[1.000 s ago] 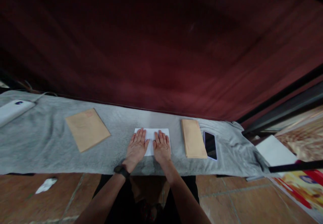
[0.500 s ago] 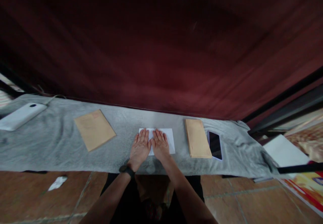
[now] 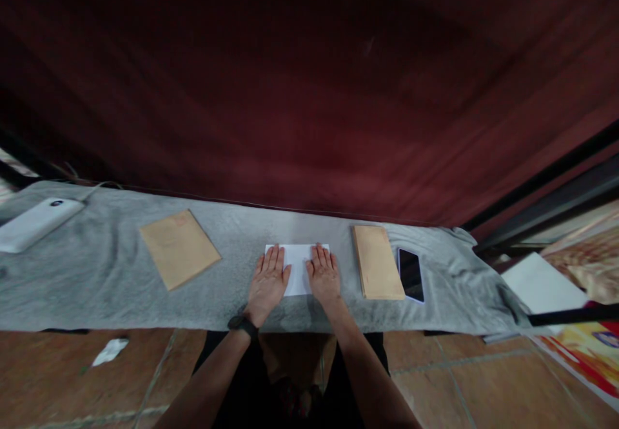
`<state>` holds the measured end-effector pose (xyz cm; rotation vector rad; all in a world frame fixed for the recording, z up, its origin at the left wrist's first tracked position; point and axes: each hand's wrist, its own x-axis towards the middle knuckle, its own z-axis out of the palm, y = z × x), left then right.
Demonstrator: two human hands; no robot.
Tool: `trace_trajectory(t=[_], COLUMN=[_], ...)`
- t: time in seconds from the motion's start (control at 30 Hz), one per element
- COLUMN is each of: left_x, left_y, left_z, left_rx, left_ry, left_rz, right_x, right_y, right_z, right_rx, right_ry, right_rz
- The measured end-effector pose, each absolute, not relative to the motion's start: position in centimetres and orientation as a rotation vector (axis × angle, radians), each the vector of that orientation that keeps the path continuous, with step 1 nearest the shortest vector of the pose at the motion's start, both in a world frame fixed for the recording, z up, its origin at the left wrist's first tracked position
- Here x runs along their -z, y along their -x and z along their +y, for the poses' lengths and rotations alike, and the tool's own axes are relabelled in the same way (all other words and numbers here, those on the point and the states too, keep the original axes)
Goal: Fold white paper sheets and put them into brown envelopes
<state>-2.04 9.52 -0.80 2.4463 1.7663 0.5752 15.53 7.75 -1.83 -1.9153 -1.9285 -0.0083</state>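
Observation:
A white sheet of paper (image 3: 297, 271) lies on the grey cloth in front of me, looking folded, though the hands hide its two ends. My left hand (image 3: 267, 280) rests flat on its left end with the fingers stretched out. On the right end my right hand (image 3: 324, 277) lies flat too, fingers extended and pointing away from me. Between the hands the paper's middle shows. To the right is a stack of brown envelopes (image 3: 380, 262). Over on the left lies a brown envelope (image 3: 180, 248) with a faint red mark near its top corner.
Grey cloth (image 3: 242, 229) covers the narrow bench. A dark phone (image 3: 411, 275) lies beside the envelope stack. At the far left is a white device (image 3: 39, 224) with a cord. Dark red fabric (image 3: 300, 126) rises behind. A crumpled tissue (image 3: 110, 350) is on the tiled floor.
My right hand has slid to the right across the paper, from beside my left hand to the right end. My left hand has stayed in place.

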Motion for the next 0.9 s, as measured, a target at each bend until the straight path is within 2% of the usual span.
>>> trace_trajectory(t=[0.37, 0.57, 0.77, 0.9], left_x=[0.3, 0.5, 0.6, 0.7], left_y=[1.8, 1.8, 2.0, 2.0], left_z=[9.4, 9.4, 9.4, 9.4], left_rx=[-0.43, -0.472, -0.481, -0.458], left_ry=[-2.508, -2.538, -2.563, -2.558], left_rz=[1.849, 1.852, 1.838, 1.843], right_x=[2.0, 1.5, 1.3, 1.6], right_y=[-18.3, -17.9, -12.8, -11.6], right_z=[6.5, 5.4, 4.2, 3.5], right_rx=[0.149, 0.191, 0.02, 0.008], right_ry=[2.055, 2.044, 1.776, 1.799], right_rz=[-1.858, -1.774, -2.068, -2.061])
